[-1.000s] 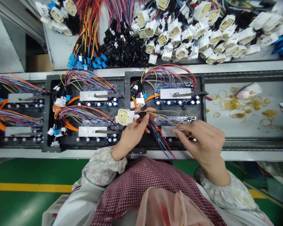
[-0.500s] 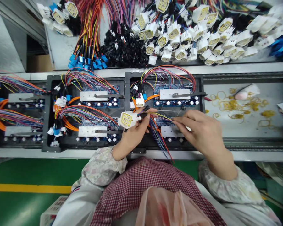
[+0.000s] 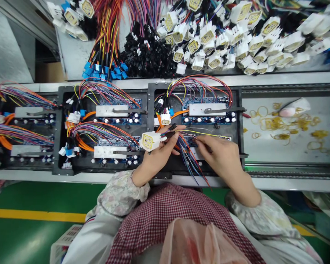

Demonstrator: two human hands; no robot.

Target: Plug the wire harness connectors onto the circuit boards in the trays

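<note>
My left hand is closed around a wire harness, whose white connector with a yellow face sticks out to the left. Loose coloured wires of this harness fan out to the right and hang down over the tray's front edge. My right hand pinches at the wires, its thumb and forefinger together near a thin wire end; which wire is between them I cannot tell. Below both hands lies a circuit board with a pale metal bar, partly covered by the right hand and the wires.
Black trays with wired circuit boards line the rail to the left. Behind them lie piles of white connectors, blue-ended harnesses and black plugs. Yellow rubber bands are scattered on the metal surface at right.
My right hand has moved left and slightly down, closer to the left hand. More wires now hang in the fan, and a yellow wire stretches free to the right. The left hand keeps its grip.
</note>
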